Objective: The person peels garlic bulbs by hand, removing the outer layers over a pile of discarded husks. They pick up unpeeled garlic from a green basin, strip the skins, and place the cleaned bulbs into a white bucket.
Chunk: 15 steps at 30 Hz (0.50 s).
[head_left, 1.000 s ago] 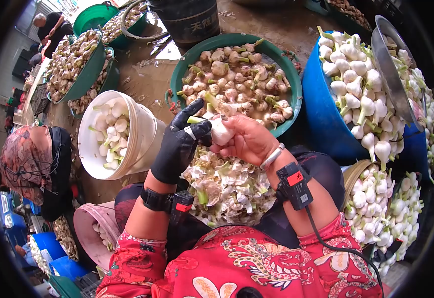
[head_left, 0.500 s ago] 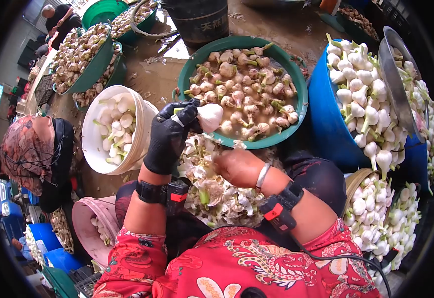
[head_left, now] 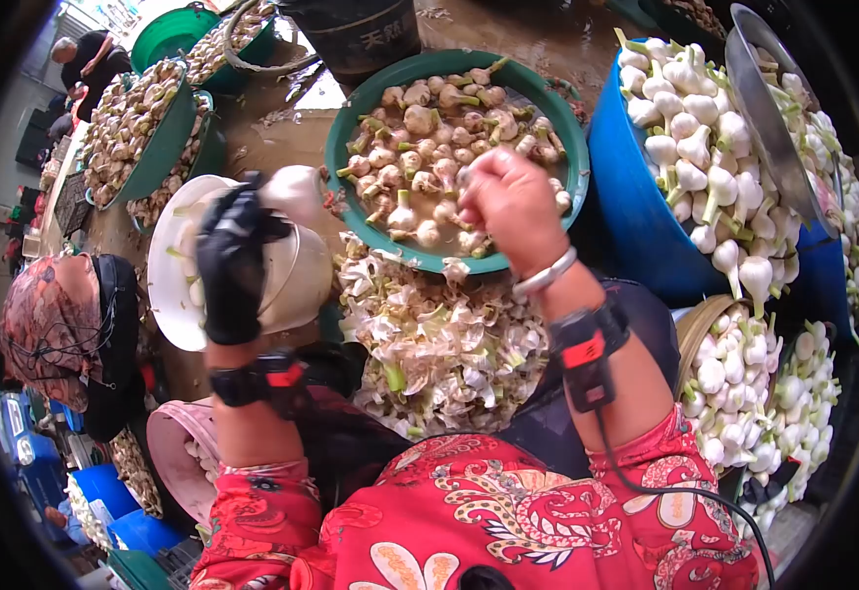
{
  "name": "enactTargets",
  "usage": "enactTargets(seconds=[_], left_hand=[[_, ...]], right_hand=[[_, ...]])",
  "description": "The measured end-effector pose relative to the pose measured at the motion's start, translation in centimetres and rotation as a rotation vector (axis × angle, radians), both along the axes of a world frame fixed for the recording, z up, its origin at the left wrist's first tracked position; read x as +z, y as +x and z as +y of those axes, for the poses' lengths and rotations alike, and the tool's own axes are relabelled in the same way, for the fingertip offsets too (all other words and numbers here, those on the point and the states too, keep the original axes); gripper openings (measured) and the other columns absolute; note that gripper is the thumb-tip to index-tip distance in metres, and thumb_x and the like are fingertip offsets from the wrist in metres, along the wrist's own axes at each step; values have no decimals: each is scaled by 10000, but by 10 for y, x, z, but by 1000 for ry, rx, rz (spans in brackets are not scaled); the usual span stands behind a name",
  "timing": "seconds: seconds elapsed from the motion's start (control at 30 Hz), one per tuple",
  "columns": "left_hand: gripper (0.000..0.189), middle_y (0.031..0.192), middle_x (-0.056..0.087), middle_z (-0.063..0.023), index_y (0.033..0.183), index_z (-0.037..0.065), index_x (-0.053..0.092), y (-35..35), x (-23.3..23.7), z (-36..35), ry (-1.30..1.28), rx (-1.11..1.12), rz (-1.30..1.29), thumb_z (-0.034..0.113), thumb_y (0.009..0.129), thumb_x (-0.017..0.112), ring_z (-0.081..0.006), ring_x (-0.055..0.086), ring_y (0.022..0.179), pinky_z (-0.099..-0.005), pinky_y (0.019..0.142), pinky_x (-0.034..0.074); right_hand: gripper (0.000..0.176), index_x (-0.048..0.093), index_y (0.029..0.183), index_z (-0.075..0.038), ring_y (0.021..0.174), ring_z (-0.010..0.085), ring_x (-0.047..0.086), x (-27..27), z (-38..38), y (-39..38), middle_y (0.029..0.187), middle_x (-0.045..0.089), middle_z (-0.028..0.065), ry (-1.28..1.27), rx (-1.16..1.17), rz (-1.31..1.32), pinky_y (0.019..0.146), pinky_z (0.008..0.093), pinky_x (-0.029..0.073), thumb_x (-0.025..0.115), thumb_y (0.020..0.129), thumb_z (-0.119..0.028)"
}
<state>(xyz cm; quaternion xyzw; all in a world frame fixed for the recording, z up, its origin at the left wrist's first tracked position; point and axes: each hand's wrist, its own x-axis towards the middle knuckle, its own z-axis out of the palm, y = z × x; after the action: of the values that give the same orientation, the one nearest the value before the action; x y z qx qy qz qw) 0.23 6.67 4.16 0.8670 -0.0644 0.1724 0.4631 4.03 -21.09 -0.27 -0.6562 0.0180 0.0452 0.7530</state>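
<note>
My left hand, in a black glove, is closed on a peeled white garlic bulb, slightly blurred, at the rim of a white bucket holding peeled garlic. My bare right hand is above the green basin. Its thumb and fingers are pinched, and a small dark spot shows at the tips, too small to name. Unpeeled garlic bulbs lie in murky water in the basin. A pile of garlic skins lies between my knees.
To the right, a blue tub is heaped with peeled garlic, beside a metal basin. A dark bucket stands behind the green basin. Another person sits at the left. A pink bucket is near my left elbow.
My left hand has moved left with the garlic bulb, from above the skins to the white bucket. My right hand has lifted from the skins to above the green basin.
</note>
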Motion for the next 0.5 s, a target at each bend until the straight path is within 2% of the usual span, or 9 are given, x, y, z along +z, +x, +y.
enactTargets(seconds=[0.03,0.07,0.1,0.17,0.27,0.33,0.37,0.43,0.5], left_hand=[[256,962,630,-88,1114,-24,600,2,14,19,-364,161,93,87,894,533,-153,612,819,-266,738,501],[246,993,637,-100,1091,-23,613,-1,25,34,-296,170,77,60,875,530,-162,606,890,-279,794,482],[223,1014,644,-118,1042,-25,635,3,5,88,-8,253,79,42,856,533,-188,607,927,-290,829,464],[200,1025,647,-119,1003,-17,652,10,-4,91,254,293,112,39,846,542,-199,612,928,-291,817,466],[194,917,668,-96,986,13,664,28,-23,-15,172,19,270,-6,820,565,-184,620,879,-281,799,469],[198,873,679,-101,973,26,671,43,-75,-69,-20,-280,427,3,786,609,-171,639,779,-273,723,491],[219,885,678,-100,1035,70,670,54,-103,-87,204,-368,465,91,818,652,-150,619,767,-278,717,487],[282,894,669,-145,1077,127,662,69,-133,-132,495,-487,554,138,796,646,-237,643,792,-332,710,503],[354,1061,637,-169,1153,129,615,88,-184,-159,690,-623,456,174,813,526,-350,620,919,-409,826,489]], right_hand=[[105,574,803,-30,558,146,582,18,-13,4,699,614,60,134,-78,118,509,283,480,531,864,-104],[122,568,807,-39,572,153,590,22,-27,9,703,610,64,250,-104,174,513,280,485,520,880,-124],[140,563,811,-47,585,160,598,23,-41,12,708,607,67,365,-129,229,517,278,489,510,897,-143],[160,566,836,-47,621,154,610,26,-52,12,741,614,68,478,-159,281,541,269,487,506,909,-176],[137,551,931,-45,652,160,617,37,-53,10,804,611,69,475,-229,218,562,272,486,522,903,-176],[141,542,951,-41,650,157,616,38,-55,11,810,607,70,501,-253,227,561,265,484,527,900,-172],[151,534,971,-38,648,155,615,39,-56,12,817,603,71,531,-271,230,559,259,481,532,896,-168],[182,575,1005,-25,700,158,615,40,-59,13,845,635,80,457,-302,204,614,266,488,543,890,-161],[176,570,1007,-25,704,153,613,43,-61,13,842,636,78,412,-303,170,611,259,483,541,887,-151]])
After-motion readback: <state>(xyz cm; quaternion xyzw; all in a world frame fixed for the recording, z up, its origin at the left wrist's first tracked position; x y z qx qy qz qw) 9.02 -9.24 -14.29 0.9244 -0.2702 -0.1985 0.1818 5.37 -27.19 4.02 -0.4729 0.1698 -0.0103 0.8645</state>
